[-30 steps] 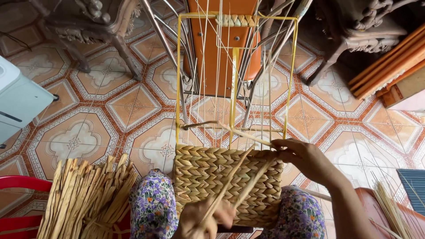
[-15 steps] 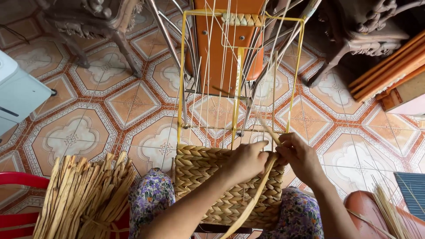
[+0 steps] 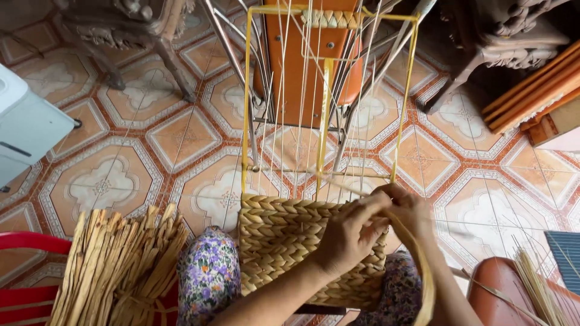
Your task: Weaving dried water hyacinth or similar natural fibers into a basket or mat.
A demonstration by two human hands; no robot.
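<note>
A half-woven straw basket (image 3: 284,241) rests on my lap between my floral-clad knees, built on a yellow wire frame (image 3: 246,102) with thin upright strands. My left hand (image 3: 350,232) reaches across the weave to its upper right corner, fingers pinched on a flat straw strand (image 3: 423,271). My right hand (image 3: 411,208) sits just behind it at the same corner, gripping the same strand where it meets the frame. The strand curves down over my right forearm.
A bundle of dried straw (image 3: 118,271) leans on a red plastic chair (image 3: 30,247) at lower left. An orange stool (image 3: 308,60) stands behind the frame, carved wooden furniture at both top corners, a white box (image 3: 24,127) at left, thin reeds (image 3: 538,284) at lower right.
My left hand rose from my lap across the weave to the upper right corner beside my right hand. The loose strand now bends down over my right arm.
</note>
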